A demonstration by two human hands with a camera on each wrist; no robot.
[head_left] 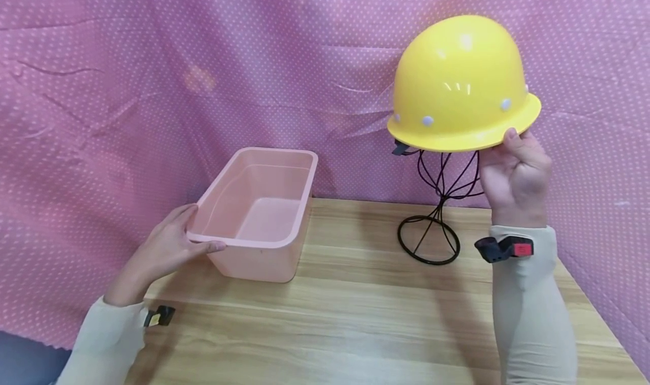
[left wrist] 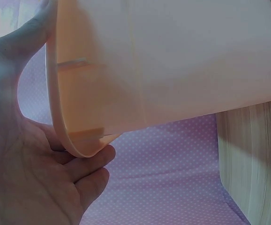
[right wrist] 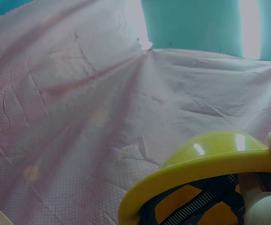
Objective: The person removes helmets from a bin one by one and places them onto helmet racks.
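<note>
My right hand [head_left: 518, 170] grips the brim of a yellow hard hat [head_left: 459, 80], thumb on the outside and fingers under the edge. Dark straps of its inner harness [right wrist: 191, 206] show in the right wrist view. The hat covers the top of a black wire stand [head_left: 442, 196]; whether it rests on the stand I cannot tell. Over on the left, my left hand [head_left: 170, 241] holds the near-left corner of a pink plastic bin [head_left: 299, 221], thumb along the front rim. In the left wrist view, fingertips [left wrist: 95, 159] curl at the bin's rim.
The bin and the stand's round base [head_left: 429, 263] are on a wood-grain table [head_left: 345, 317]. A pink dotted cloth [head_left: 350, 91] hangs behind and along both sides. Each sleeve carries a small black wrist camera [head_left: 508, 249].
</note>
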